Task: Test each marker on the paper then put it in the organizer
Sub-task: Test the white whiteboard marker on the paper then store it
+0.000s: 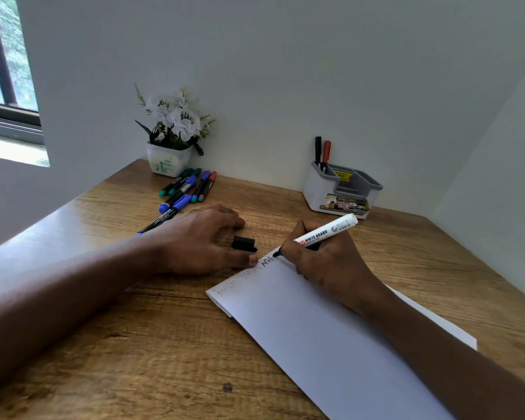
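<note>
While the left hand [194,241] lies flat, fingers spread, pinning the paper [331,328] beside the black cap [243,243], the right hand [322,256] pinches an uncapped whiteboard marker [322,234], scribbling; two markers stand in the organizer [341,189].

I am sitting at a wooden desk [109,353] pushed into a corner of pale walls [285,62]. Daylight is coming through a window [3,71] above its far-left edge.
</note>
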Tool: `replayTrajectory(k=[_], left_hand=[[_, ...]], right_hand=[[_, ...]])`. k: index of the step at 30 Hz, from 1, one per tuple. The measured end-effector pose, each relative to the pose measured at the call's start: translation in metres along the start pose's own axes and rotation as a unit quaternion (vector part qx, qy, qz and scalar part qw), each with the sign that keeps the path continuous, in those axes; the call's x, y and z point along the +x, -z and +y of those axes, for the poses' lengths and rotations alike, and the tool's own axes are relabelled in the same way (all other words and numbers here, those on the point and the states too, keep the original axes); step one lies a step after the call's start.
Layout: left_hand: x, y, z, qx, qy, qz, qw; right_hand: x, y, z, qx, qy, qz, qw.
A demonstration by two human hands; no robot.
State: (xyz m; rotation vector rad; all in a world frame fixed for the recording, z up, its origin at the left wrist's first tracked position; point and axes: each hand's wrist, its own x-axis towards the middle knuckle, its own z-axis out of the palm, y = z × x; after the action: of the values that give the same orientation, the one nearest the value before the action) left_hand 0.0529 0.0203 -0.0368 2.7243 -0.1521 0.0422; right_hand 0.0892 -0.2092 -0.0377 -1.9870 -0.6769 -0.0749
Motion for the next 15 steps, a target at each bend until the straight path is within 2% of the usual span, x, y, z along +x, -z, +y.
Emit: replayTrajectory(k=[6, 15], left_hand=[[-0.0005, 0.0001, 0.0002, 0.003, -0.002, 0.003, 1.0], [0.0008, 0.0005, 0.0, 0.002, -0.003, -0.005, 1.0]], right_hand=[[-0.0005, -0.0019, -0.0012, -0.017, 0.003, -0.004, 1.0], [-0.0003, -0.0018, -0.0005, -0.019, -0.026, 0.037, 0.999]])
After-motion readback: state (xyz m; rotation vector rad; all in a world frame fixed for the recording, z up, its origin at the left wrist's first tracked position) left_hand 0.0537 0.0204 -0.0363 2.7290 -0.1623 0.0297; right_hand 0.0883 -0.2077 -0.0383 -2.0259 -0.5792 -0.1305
